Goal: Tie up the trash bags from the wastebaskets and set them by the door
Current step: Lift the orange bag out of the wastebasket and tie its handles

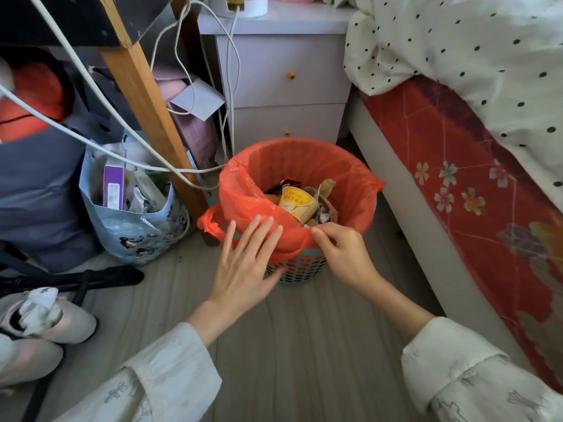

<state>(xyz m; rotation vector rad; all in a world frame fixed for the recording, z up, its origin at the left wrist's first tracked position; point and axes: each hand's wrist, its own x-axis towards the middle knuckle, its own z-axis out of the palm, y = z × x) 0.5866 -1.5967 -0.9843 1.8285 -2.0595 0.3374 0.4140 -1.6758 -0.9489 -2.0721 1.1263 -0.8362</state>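
1. The wastebasket [297,271] stands on the floor [304,345] at frame centre. It is round, of pale teal plastic, with a perforated wall of small holes showing below the liner.
2. The trash bag [292,166], thin orange-red plastic film, wrinkled and slightly translucent, lines the wastebasket and folds over its rim. One loop handle [210,222] hangs loose at the basket's 9 o'clock side; a pointed flap juts out at 3 o'clock.
3. Inside the bag lies a yellow paper cup [297,202] on its side, with crumpled wrappers and card scraps around it.
4. The left hand [246,266] is at the basket's 7 o'clock. Its fingers [262,236] are spread flat and wide, lying against the folded bag edge and gripping nothing.
5. The right hand [344,254] is at the basket's 5 o'clock. Its thumb and forefinger are pinched closed on the bag's edge at the rim, with the other fingers curled.
6. Both arms wear loose cream sleeves [475,379] with a faint grey print.
7. At 9 o'clock from the basket sits a glossy printed tote bag [134,229], stuffed with boxes and packets, beside a slanted wooden post [146,95].
8. At 12 o'clock stands a pale, smooth drawer unit [283,86] with small gold knobs; white cables [231,86] trail across it.
9. At 3 o'clock runs a bed [475,184], with a red floral cover under a cream polka-dot quilt [475,50].
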